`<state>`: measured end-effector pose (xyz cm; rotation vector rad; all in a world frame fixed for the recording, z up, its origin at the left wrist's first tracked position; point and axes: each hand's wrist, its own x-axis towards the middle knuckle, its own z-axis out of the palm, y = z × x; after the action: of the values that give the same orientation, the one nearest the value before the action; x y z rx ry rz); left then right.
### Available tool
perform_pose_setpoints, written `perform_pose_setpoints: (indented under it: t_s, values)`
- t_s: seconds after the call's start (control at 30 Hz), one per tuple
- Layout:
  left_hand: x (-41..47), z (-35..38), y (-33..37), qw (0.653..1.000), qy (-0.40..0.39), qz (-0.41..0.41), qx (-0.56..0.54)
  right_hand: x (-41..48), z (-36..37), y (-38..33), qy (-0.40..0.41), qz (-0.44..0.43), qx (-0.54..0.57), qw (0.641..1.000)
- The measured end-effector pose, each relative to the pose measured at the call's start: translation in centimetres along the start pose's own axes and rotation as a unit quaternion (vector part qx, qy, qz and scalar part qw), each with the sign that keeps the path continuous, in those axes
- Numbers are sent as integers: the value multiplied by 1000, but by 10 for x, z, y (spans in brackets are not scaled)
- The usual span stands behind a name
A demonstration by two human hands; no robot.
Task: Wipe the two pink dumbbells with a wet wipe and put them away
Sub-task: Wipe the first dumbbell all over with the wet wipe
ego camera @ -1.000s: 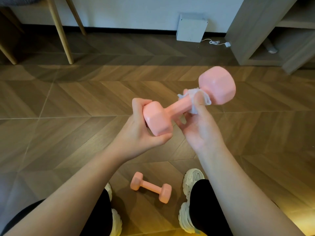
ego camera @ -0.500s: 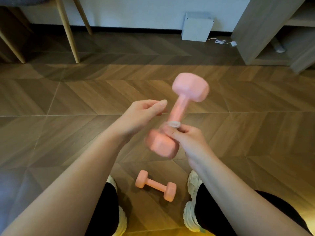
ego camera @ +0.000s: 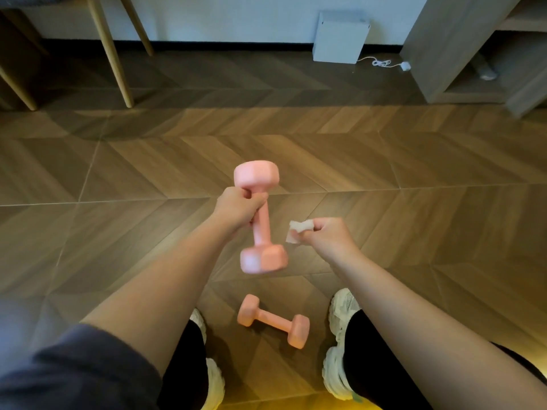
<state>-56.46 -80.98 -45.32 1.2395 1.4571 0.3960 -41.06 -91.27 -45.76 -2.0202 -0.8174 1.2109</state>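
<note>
My left hand (ego camera: 238, 209) grips the upper part of the handle of a pink dumbbell (ego camera: 260, 220), which hangs nearly upright above the floor, its lower head blurred. To its right, my right hand (ego camera: 327, 236) pinches a crumpled white wet wipe (ego camera: 297, 230), apart from the dumbbell. A second pink dumbbell (ego camera: 273, 321) lies on the wooden floor between my two white shoes.
Wooden chair legs (ego camera: 111, 51) stand at the back left. A white box (ego camera: 340, 37) with a cable leans against the wall. A grey shelf unit (ego camera: 461, 51) stands at the back right. My shoes (ego camera: 340, 344) flank the lying dumbbell.
The dumbbell has passed from my right hand to my left hand, which now grips its handle. My right hand has come away to the right with only the wipe.
</note>
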Motion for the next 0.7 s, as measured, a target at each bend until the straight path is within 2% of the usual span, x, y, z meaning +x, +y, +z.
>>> perform_pose_setpoints:
  t_s: [0.17,0.33,0.5,0.7]
  values:
    - [62,9,-42,994,8,-49,96,71,-7,35,41,85,52,994]
    - [145,29,-108,987,21,-93,131,138,-1,85,65,141,46,987]
    - [201,47,-141,982,16,-117,147,197,15,117,37,148,84,985]
    - [243,55,-164,978,7,-134,157,239,24,141,41,142,42,988]
